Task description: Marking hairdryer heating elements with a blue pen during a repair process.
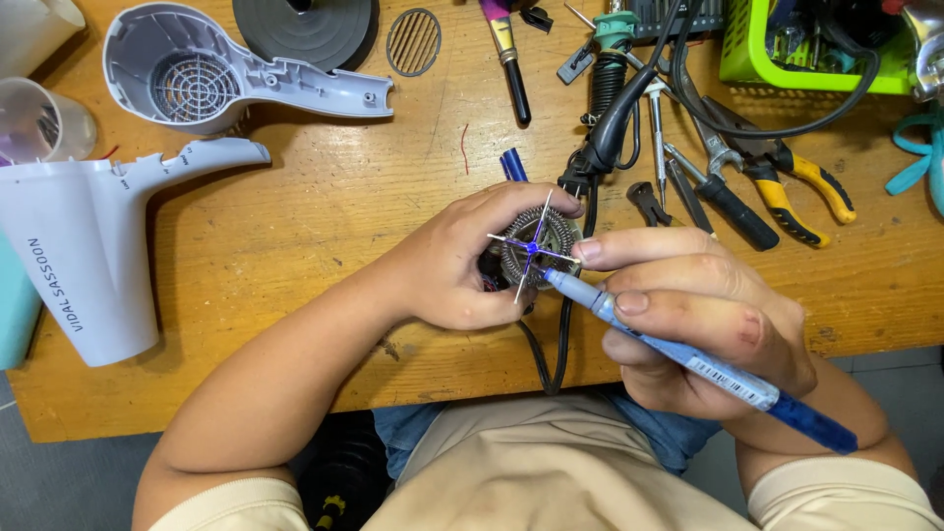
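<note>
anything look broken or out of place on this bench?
The hair dryer is apart: two grey shell halves lie open at the left, its round grille loose near the top edge. The left hand holds the bare heating coil; the right hand touches a blue pen to its centre.

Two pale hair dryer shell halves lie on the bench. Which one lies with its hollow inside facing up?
The upper shell half, at the bench's far left: its hollow inside and round grille show. The lower shell half shows its smooth outer face, with printed lettering.

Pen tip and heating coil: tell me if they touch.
Touching. The head view shows the blue pen tip meeting the centre of the heating coil, no gap.
</note>
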